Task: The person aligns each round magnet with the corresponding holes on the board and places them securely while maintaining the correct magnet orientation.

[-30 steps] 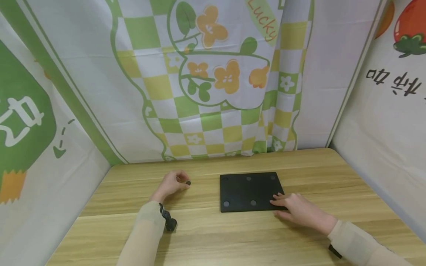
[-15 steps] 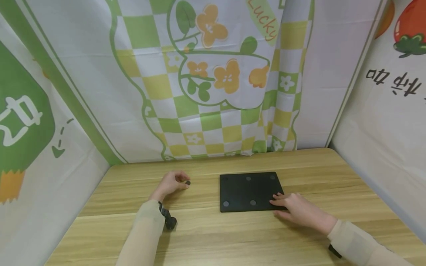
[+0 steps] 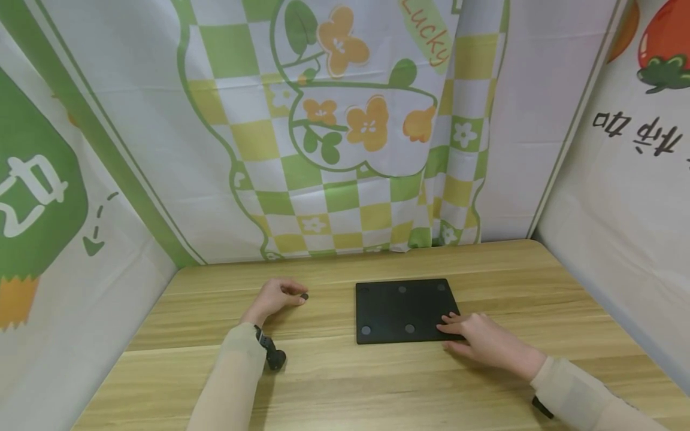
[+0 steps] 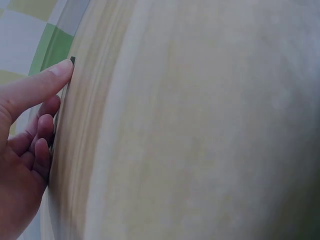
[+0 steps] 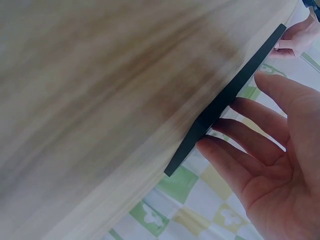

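A small black disc (image 3: 305, 296) is at the tips of my left hand (image 3: 274, 298), low over the left part of the wooden table. Thumb and index finger pinch it; the other fingers curl in. In the left wrist view only a dark sliver of the disc (image 4: 73, 59) shows past the thumb tip. To the right lies a flat black rectangular board (image 3: 396, 308) with several round grey spots on its face. Fingertips of my right hand (image 3: 482, 338) rest on its near right corner, fingers loosely extended, the thumb by the near edge. The right wrist view shows the board (image 5: 235, 92) edge-on beneath them.
The wooden table (image 3: 345, 383) runs back to a hanging green and yellow checked curtain (image 3: 345, 197). Printed white cloth walls (image 3: 609, 197) close in both sides. A black wrist camera (image 3: 276, 359) hangs at the left forearm, low over the table.
The left fingers have closed in slightly around the disc, and the index finger sits a little lower. The right hand and the board stay where they were.
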Action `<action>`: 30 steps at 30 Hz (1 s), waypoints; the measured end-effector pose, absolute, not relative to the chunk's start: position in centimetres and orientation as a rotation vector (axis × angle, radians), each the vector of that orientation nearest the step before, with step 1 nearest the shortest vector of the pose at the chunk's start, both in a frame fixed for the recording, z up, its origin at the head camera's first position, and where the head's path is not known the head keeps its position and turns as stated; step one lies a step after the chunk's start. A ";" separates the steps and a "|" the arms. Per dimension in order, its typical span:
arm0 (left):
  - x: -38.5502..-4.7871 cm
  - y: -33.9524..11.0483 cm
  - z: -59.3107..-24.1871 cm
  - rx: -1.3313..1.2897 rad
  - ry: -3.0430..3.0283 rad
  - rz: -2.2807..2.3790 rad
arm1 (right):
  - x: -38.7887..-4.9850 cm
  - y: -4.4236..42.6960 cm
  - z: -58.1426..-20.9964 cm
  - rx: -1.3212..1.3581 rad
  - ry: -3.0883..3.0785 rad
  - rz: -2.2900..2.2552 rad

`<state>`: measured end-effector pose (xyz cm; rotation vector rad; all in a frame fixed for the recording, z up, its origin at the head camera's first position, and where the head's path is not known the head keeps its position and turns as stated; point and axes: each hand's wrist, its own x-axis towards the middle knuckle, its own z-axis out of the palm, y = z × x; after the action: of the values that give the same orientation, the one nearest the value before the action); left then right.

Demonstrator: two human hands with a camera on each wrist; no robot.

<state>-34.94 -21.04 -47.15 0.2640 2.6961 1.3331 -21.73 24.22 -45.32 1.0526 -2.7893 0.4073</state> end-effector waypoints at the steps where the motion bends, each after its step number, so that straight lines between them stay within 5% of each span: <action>1: -35.0 -21.1 -47.2 0.255 2.692 1.339 | -21.7 24.2 -45.3 1.053 -2.791 0.407; 30: -35.2 -20.8 -47.1 0.184 2.678 1.346 | -21.7 24.2 -45.1 1.041 -2.811 0.404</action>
<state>-35.24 -20.83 -47.05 0.1839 2.6784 1.3462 -21.67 24.17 -45.11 1.0406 -2.8112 0.4043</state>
